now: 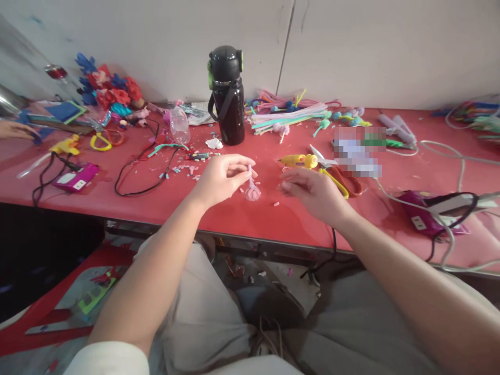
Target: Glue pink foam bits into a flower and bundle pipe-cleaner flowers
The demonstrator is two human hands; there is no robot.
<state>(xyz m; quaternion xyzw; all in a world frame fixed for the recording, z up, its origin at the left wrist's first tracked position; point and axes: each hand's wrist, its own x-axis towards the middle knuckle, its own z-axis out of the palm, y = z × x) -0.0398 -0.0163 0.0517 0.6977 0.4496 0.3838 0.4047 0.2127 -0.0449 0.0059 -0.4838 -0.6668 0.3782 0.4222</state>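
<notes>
My left hand (222, 179) is closed in a pinch on the stem of a small pink pipe-cleaner flower (252, 192), whose looped petals hang downward over the red table. To its right, my right hand (316, 195) hovers with loosely bent fingers, apart from the flower, and nothing shows in its grasp. Just beyond that hand lies a yellow glue gun (299, 161). Scissors (335, 179) with yellow and red handles lie beside it, partly covered by the hand. Short pink fuzzy snippets (276, 204) are scattered near the flower.
A black bottle (228, 107) stands at the back. Pastel pipe cleaners (287, 120) are piled beside it. Purple power blocks (76, 177) with cables sit at both sides. At far left, another person's hand (15, 129) reaches in near blue material. Loose cables (463, 156) cross the right side.
</notes>
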